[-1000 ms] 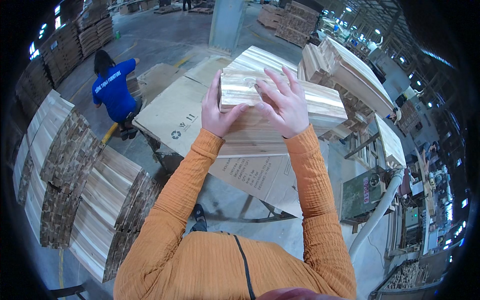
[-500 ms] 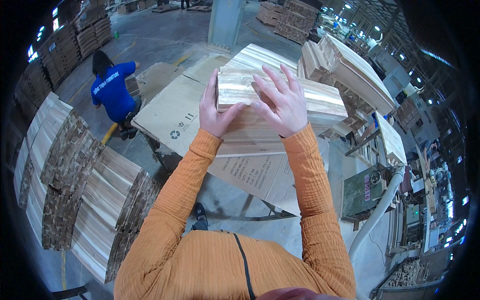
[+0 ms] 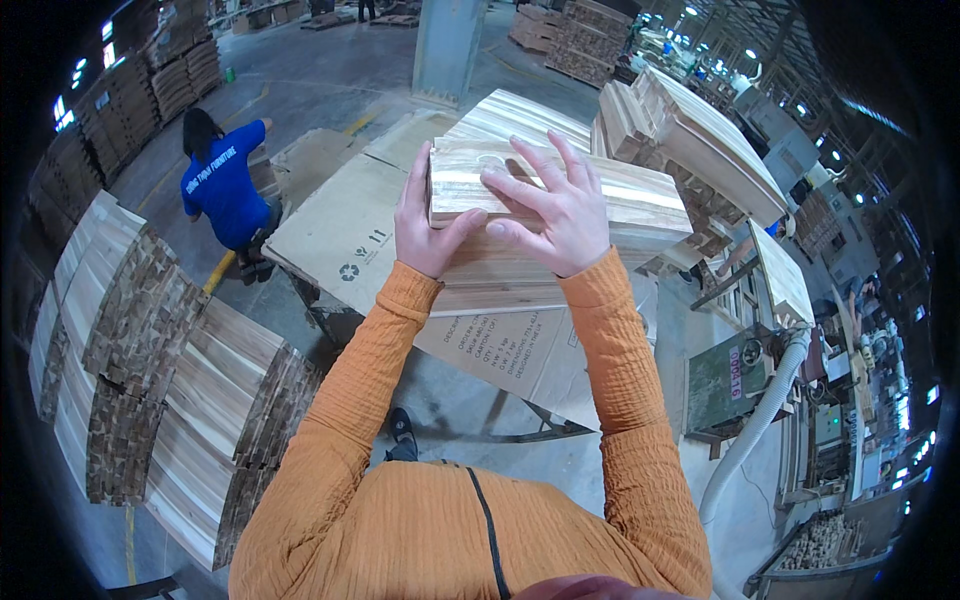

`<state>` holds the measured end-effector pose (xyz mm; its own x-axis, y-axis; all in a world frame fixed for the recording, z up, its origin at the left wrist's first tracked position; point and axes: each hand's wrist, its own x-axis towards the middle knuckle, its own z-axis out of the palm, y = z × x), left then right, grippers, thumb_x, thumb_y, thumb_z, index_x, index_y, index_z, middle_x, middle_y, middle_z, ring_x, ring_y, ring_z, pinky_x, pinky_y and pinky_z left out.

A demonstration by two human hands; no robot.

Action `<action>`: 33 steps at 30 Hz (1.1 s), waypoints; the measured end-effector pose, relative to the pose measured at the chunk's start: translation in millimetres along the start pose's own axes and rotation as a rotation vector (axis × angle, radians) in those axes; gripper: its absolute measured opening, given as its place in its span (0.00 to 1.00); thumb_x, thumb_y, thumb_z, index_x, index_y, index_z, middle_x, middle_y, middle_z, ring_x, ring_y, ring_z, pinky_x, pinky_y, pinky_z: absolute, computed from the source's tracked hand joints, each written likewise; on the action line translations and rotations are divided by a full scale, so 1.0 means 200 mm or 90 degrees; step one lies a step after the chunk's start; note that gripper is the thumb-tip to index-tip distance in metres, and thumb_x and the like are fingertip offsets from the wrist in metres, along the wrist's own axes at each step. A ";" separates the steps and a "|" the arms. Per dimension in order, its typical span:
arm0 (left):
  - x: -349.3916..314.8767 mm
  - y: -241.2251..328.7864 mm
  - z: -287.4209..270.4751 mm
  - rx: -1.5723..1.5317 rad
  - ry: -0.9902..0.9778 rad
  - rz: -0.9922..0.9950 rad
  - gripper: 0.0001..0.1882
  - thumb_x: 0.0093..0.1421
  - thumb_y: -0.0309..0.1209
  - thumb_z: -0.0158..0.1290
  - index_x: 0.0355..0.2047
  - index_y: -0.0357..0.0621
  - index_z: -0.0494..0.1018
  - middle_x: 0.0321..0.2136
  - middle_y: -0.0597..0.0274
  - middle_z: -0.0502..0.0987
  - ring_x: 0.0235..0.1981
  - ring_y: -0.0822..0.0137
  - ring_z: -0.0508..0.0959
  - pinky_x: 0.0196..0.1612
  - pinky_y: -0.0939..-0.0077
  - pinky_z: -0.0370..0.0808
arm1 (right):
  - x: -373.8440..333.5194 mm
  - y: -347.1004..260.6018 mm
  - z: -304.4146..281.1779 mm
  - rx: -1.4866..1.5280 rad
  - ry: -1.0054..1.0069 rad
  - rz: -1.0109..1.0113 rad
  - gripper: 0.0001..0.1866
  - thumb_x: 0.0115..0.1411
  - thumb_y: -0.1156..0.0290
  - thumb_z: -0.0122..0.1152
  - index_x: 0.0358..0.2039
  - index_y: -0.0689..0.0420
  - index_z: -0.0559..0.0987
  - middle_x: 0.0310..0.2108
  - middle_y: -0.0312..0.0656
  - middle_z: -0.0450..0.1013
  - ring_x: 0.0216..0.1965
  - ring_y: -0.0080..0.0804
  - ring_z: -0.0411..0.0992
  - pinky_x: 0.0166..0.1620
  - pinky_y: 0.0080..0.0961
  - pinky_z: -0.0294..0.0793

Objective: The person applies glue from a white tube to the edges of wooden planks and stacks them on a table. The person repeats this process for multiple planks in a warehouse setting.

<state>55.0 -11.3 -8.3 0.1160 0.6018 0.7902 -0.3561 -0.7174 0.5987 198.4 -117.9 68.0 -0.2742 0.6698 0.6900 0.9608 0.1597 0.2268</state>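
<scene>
Head view: left hand cups the wood at left; right hand rests spread. Seems stiff, heavy: hold ends.

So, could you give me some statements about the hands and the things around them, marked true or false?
1. The left hand and right hand both touch the top wooden block. True.
2. The right hand is tucked underneath that block. False: its fingers are spread over the upper face.
3. A co-worker in blue is to the left of the printed cardboard. True.
4. The cardboard covers the top of the block. False: it shows beneath the wood.
5. The person's sleeves are orange. True.
</scene>
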 end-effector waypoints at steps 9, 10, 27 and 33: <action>-0.02 0.01 0.00 -0.026 -0.010 -0.014 0.48 0.45 0.40 0.64 0.60 0.33 0.52 0.50 0.45 0.68 0.50 0.57 0.72 0.51 0.69 0.69 | -0.01 -0.01 -0.06 0.089 0.015 -0.041 0.24 0.52 0.41 0.53 0.44 0.40 0.79 0.57 0.39 0.64 0.62 0.49 0.52 0.60 0.51 0.48; -0.02 0.01 0.01 -0.038 -0.012 -0.025 0.48 0.45 0.39 0.63 0.61 0.33 0.51 0.50 0.45 0.68 0.50 0.57 0.72 0.51 0.70 0.69 | -0.03 0.01 -0.07 0.160 0.062 -0.048 0.22 0.52 0.47 0.53 0.43 0.44 0.80 0.55 0.40 0.66 0.61 0.49 0.53 0.60 0.49 0.50; 0.02 -0.03 0.05 -0.039 0.002 -0.043 0.31 0.58 0.33 0.52 0.60 0.38 0.56 0.53 0.50 0.66 0.47 0.65 0.72 0.47 0.79 0.71 | -2.24 0.38 0.03 0.099 0.414 0.961 0.13 0.55 0.61 0.62 0.29 0.60 0.76 0.21 0.34 0.71 0.23 0.20 0.68 0.31 0.21 0.70; 0.04 -0.06 0.05 0.010 -0.014 -0.033 0.32 0.57 0.32 0.52 0.60 0.39 0.55 0.52 0.50 0.66 0.46 0.66 0.72 0.45 0.81 0.71 | -2.23 0.29 0.20 -0.131 0.036 1.266 0.21 0.49 0.53 0.63 0.35 0.58 0.78 0.34 0.47 0.76 0.36 0.44 0.75 0.41 0.36 0.73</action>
<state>69.3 -1.0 -8.4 0.1545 0.6299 0.7611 -0.3342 -0.6916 0.6403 377.4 -378.8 -254.5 0.9675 -0.2491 0.0442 -0.1526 -0.7140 -0.6833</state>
